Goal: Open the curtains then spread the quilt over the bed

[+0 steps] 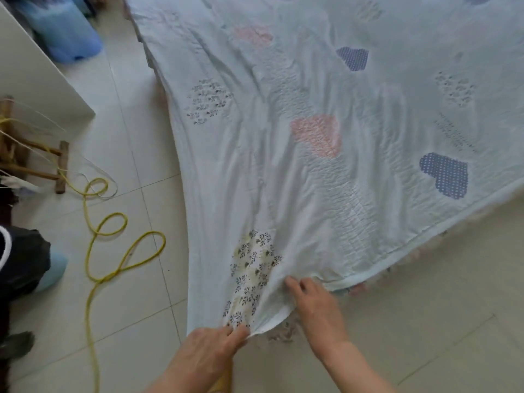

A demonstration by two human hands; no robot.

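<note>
A person's left hand [207, 347] pinches the near corner of a pale blue quilt [312, 171], thumb and fingers pressed together on the cloth beside a flower-print patch. The right hand [314, 304], just beyond, has its fingers curled round the hem. Between them the corner is drawn taut towards the camera, and a strip of floral under-layer [286, 334] peeks out below it.

The quilt already lies opened out flat, its heart patches face up, reaching from this corner to the top of the view; the bed itself is hidden beneath it. Long creases fan out from the gripped corner, and the near hem runs slantwise. By this showing the spreading is largely done, with squaring and smoothing the corner apparently left. (The curtains are out of view, so that half of the job cannot be judged.)

To the left, a yellow rope [119, 222] loops across the tiled floor [136, 293], past a wooden stool [61, 165] and a white panel [37, 75]. Blue bags [65, 32] sit at the far left.
</note>
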